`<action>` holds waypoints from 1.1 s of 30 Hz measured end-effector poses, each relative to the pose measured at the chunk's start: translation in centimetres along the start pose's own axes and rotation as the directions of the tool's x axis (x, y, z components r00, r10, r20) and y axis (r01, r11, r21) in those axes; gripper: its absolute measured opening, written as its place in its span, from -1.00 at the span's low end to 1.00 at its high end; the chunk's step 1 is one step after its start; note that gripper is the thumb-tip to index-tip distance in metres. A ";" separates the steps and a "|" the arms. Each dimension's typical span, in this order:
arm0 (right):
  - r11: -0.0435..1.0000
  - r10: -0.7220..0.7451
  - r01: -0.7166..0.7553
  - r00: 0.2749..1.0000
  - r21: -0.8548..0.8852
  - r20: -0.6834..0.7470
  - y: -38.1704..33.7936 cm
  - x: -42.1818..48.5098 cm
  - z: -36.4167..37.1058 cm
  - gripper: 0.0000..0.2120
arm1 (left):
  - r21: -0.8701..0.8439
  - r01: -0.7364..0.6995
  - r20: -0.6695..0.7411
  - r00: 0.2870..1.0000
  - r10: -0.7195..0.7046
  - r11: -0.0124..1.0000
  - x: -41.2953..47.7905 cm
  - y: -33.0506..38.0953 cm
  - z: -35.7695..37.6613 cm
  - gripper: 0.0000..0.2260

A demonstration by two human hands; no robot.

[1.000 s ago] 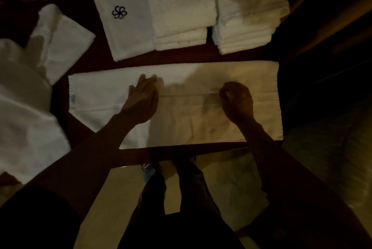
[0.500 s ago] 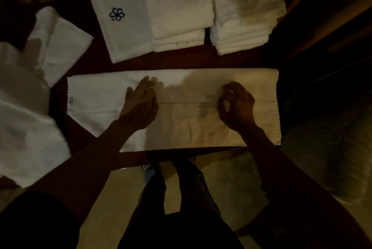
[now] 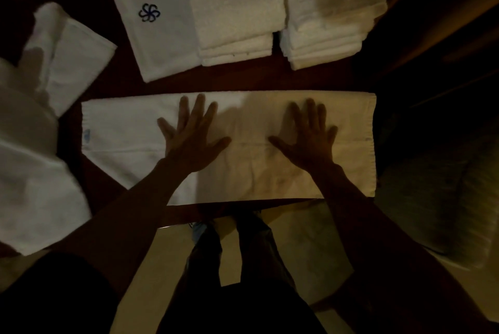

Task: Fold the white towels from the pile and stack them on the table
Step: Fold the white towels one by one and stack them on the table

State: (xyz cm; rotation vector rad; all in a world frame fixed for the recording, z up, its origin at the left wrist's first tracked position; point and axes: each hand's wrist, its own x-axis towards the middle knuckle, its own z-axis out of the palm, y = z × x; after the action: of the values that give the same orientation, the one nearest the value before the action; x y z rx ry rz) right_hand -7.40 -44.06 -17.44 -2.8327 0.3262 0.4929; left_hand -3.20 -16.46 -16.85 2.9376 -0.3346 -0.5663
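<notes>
Beyond the spread towel, folded stacks line the worktop, with a loose pile to the left. The left hand and right hand press it, fingers splayed.

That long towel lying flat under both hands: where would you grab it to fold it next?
Probably take the long towel by its right short end, pinching both corners and coming in from the right. It lies as a flat strip, and the left hand and right hand rest open on its middle, so that end looks free to swing over.
</notes>
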 end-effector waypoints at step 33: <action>0.817 -0.569 0.564 0.823 0.119 0.001 -21.9 -5.1 3.4 -0.24 | -0.313 0.237 -0.196 0.931 -0.307 0.920 -11.2 -18.3 -2.2 -0.24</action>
State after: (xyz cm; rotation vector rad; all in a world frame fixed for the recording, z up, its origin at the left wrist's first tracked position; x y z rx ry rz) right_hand -7.45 -21.56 -14.28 -2.6175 -0.4824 0.3745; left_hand -9.01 4.10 -13.99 2.7404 0.1780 -0.2509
